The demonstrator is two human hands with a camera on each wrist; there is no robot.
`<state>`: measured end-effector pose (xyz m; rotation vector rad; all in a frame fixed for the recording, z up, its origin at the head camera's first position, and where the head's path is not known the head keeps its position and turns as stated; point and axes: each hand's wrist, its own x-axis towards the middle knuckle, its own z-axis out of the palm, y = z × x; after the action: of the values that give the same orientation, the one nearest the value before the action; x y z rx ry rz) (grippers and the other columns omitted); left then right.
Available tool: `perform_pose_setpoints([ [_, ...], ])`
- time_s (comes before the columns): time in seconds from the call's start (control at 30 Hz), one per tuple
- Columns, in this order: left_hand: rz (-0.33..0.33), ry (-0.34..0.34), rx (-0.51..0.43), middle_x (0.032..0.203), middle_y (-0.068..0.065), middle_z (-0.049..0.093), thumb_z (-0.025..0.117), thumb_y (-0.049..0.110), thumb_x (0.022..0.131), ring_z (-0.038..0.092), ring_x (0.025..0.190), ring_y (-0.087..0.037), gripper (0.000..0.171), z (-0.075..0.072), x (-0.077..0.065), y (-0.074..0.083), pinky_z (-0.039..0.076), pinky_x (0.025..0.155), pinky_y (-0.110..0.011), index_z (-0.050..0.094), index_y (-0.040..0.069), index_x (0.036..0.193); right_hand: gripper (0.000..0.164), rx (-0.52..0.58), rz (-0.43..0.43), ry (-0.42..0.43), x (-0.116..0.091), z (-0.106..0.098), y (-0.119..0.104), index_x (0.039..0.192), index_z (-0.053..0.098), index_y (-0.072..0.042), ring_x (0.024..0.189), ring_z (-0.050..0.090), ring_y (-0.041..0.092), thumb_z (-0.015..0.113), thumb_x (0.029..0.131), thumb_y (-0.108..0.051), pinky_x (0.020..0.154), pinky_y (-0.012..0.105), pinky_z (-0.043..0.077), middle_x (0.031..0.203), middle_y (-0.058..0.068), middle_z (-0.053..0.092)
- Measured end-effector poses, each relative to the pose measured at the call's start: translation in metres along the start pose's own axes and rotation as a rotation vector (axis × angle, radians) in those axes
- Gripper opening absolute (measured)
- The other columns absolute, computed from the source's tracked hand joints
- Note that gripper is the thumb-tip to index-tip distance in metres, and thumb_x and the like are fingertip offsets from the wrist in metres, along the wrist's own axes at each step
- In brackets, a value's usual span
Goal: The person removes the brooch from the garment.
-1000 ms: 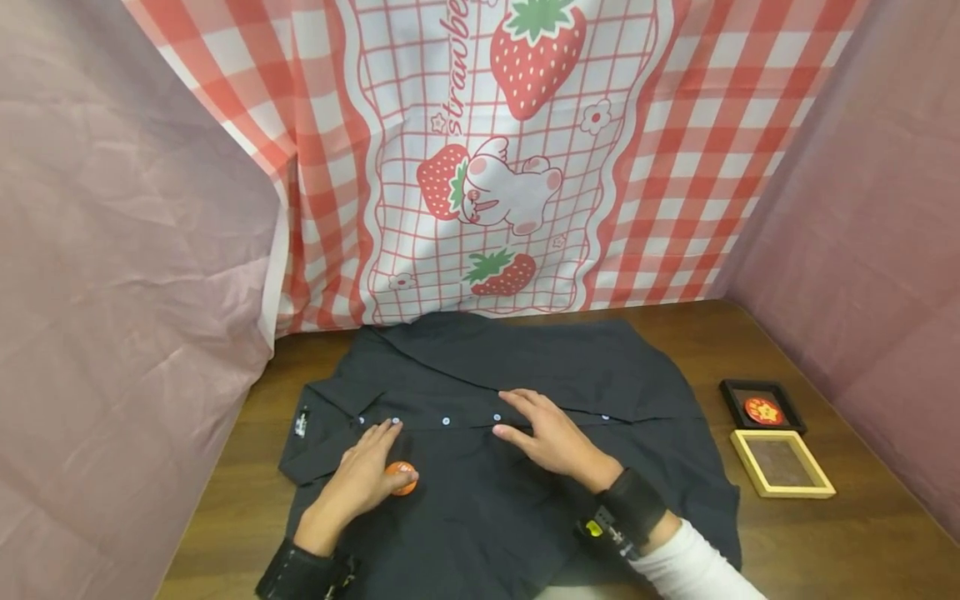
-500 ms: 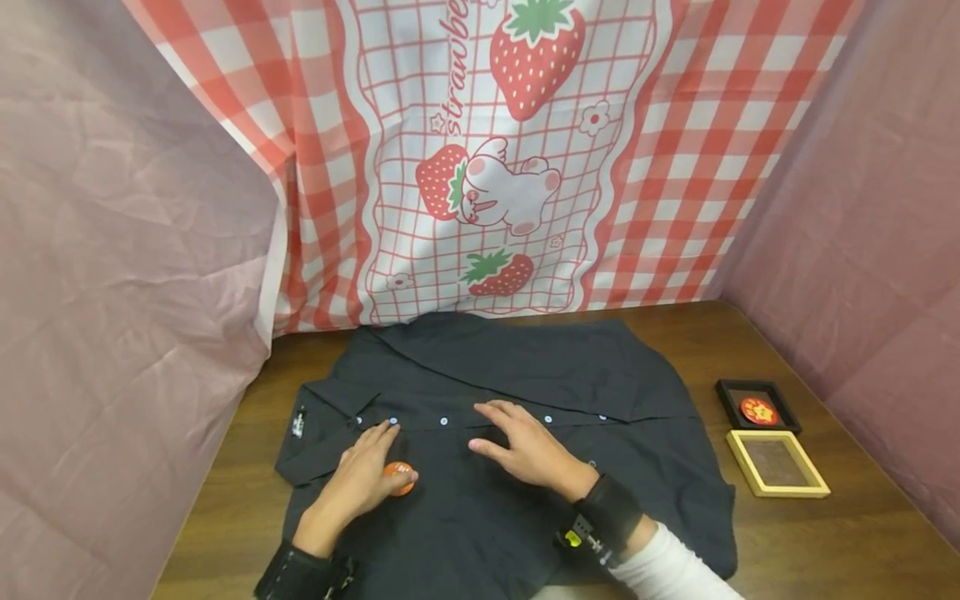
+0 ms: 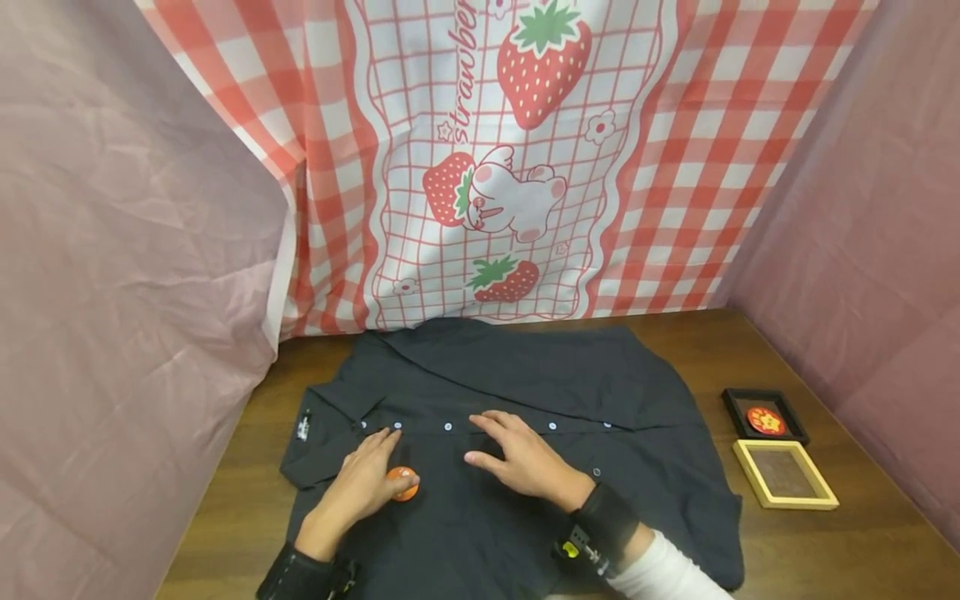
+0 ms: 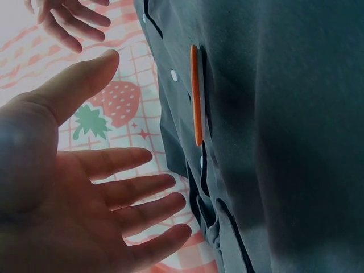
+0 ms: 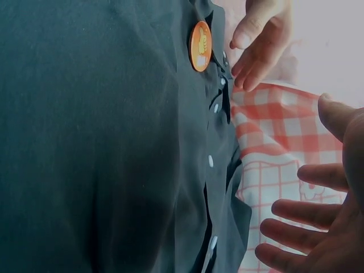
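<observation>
A dark button-up shirt (image 3: 495, 492) lies spread on the wooden table, its collar toward the left and a row of pale buttons along its middle. On its chest sits a round orange badge (image 3: 406, 485), seen edge-on in the left wrist view and face-on, with a small yellow figure, in the right wrist view (image 5: 200, 46). My left hand (image 3: 362, 479) hovers beside the badge with fingers extended; in the left wrist view a gap parts it from the cloth. Farther right, my right hand (image 3: 525, 458) hangs over the button row, fingers spread, holding nothing.
At the table's right are a black frame (image 3: 795, 417) with a red and yellow badge in it and a light yellow frame (image 3: 798, 502). Behind the shirt hangs a red-and-white checked strawberry cloth (image 3: 675, 208); pinkish cloth (image 3: 135, 250) closes off both sides.
My right hand has shifted left over the shirt, uncovering a button to its right. The left hand has stayed by the orange badge, which lies in the same spot on the shirt.
</observation>
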<state>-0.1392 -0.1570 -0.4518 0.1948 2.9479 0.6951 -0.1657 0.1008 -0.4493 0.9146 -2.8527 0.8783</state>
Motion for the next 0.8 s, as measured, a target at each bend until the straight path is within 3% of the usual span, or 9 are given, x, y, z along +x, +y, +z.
perform_pose_setpoints([
  [0.17, 0.027, -0.005, 0.019, 0.146, -0.024, 0.047, 0.079, 0.034, 0.079, 0.041, 0.136, -0.043, 0.075, 0.001, -0.003, -0.001, 0.036, 0.103, -0.065, 0.05, -0.001, 0.139, 0.06, -0.005, -0.014, -0.03, -0.001, 0.005, 0.001, 0.141, 0.051, -0.013, 0.127, 0.052, 0.03, 0.057, 0.094, -0.05, 0.102, 0.049, 0.046, 0.139, 0.011, 0.053],
  [0.4, 0.054, 0.04, 0.006, 0.144, -0.021, 0.049, 0.077, 0.031, 0.081, 0.044, 0.135, -0.041, 0.069, 0.002, -0.002, 0.0, 0.038, 0.1, -0.064, 0.051, 0.002, 0.138, 0.059, -0.004, -0.034, -0.017, 0.002, 0.008, -0.002, 0.14, 0.052, -0.011, 0.124, 0.054, 0.029, 0.059, 0.094, -0.047, 0.102, 0.047, 0.047, 0.135, 0.01, 0.056],
  [0.8, 0.052, 0.04, 0.02, 0.146, -0.02, 0.048, 0.077, 0.032, 0.081, 0.044, 0.135, -0.04, 0.07, 0.002, -0.004, -0.001, 0.039, 0.1, -0.064, 0.052, 0.001, 0.138, 0.057, 0.025, -0.054, -0.044, 0.009, 0.015, -0.012, 0.14, 0.053, -0.013, 0.124, 0.056, 0.028, 0.057, 0.095, -0.048, 0.105, 0.05, 0.045, 0.136, 0.009, 0.056],
])
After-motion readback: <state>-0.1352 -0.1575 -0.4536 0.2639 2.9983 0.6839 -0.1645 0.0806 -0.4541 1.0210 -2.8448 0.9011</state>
